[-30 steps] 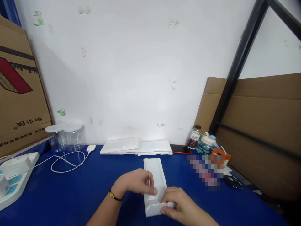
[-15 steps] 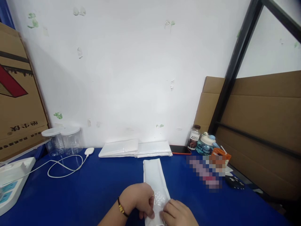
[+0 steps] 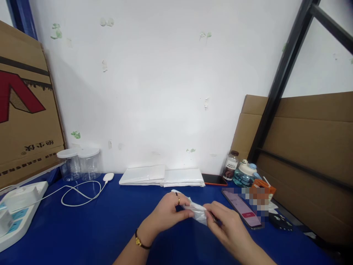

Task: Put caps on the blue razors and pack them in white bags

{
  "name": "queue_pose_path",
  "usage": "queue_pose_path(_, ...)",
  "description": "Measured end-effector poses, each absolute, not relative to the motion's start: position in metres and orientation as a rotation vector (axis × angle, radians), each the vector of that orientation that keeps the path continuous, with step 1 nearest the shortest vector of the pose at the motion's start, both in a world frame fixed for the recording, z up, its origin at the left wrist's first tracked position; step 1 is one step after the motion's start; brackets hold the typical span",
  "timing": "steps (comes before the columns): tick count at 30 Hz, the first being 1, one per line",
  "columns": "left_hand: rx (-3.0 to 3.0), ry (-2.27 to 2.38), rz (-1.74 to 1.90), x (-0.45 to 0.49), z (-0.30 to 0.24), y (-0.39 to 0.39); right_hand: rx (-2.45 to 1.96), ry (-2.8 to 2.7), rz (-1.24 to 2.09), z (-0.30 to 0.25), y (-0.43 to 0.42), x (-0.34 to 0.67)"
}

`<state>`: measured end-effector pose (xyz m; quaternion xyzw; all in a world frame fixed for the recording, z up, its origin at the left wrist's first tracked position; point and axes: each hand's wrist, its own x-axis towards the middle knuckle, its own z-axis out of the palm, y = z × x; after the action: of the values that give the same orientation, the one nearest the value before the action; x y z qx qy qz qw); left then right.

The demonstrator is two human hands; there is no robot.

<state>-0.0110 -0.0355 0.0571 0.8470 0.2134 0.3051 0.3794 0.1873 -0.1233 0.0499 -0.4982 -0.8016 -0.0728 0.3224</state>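
From the hands, two clear jars (image 3: 89,166) with white lids stand at ten o'clock; a brown-capped bottle (image 3: 231,166), dark low down, at one. The white pouch (image 3: 198,213), bent and creased, is over the blue table (image 3: 82,232), fingers of the left hand (image 3: 171,211) and right hand (image 3: 227,222) clamped on it.

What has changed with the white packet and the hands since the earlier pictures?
The packet no longer lies spread flat; the left hand and right hand hold it bunched between their fingers, farther forward. The white stacks and jars stayed as they were.
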Motion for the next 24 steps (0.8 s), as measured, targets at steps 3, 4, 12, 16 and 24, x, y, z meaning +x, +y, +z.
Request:
queue_pose_path(3,2.181,0.667,0.880,-0.004,0.051,-0.037,-1.280,-2.193,-0.152,0.065,-0.121,0.188)
queue_pose_path(4,2.189,0.676,0.946,-0.003,0.049,-0.037,-1.262,-2.219,-0.127,0.070,-0.119,0.190)
queue_pose_path(12,1.639,1.066,1.849,-0.030,0.046,-0.007,-1.280,-1.437,0.512,0.097,-0.023,0.243)
queue_pose_path(16,1.301,1.171,1.916,-0.052,0.040,0.018,-1.316,-1.065,0.702,0.056,0.039,0.265)
queue_pose_path(24,1.149,1.186,1.956,-0.065,0.029,0.034,-1.851,-1.319,0.457,0.015,0.086,0.271)
